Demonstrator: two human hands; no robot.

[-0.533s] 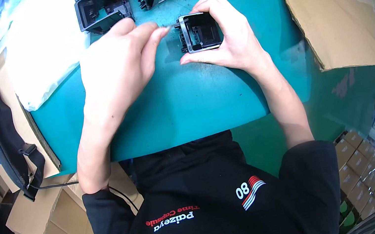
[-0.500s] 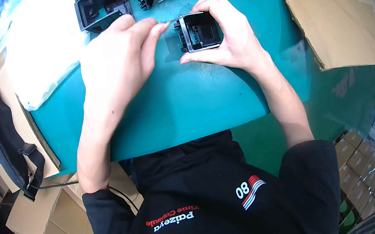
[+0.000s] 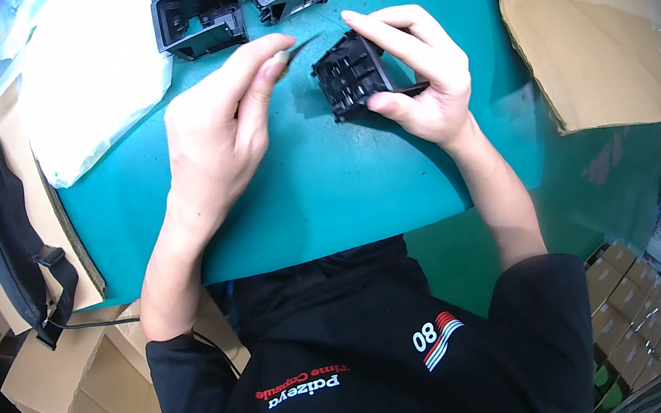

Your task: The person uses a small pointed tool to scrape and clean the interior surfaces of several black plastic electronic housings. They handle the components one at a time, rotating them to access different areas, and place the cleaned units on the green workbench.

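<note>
My right hand (image 3: 429, 87) is closed around a black plastic housing (image 3: 352, 77), with the thumb on its near edge and fingers along the far side. The ribbed, pegged side of this housing faces up and to the left. In my left hand (image 3: 223, 124), thumb and index finger pinch a thin, pointed, knife-like blade (image 3: 305, 44); most of its handle is hidden by the fingers. The blade's tip points right, close to the housing's far left corner and apparently just clear of it.
Beyond my hands, several more black housings (image 3: 200, 19) stand on the green table mat (image 3: 320, 199). A white plastic bag (image 3: 93, 89) lies to the left, beside a black strap pouch (image 3: 7, 237) on cardboard. An open cardboard flap (image 3: 591, 28) covers the right side.
My right hand has tipped the housing, so its ribbed side shows instead of the open frame. My left hand and the blade have shifted slightly and now sit just apart from it.
</note>
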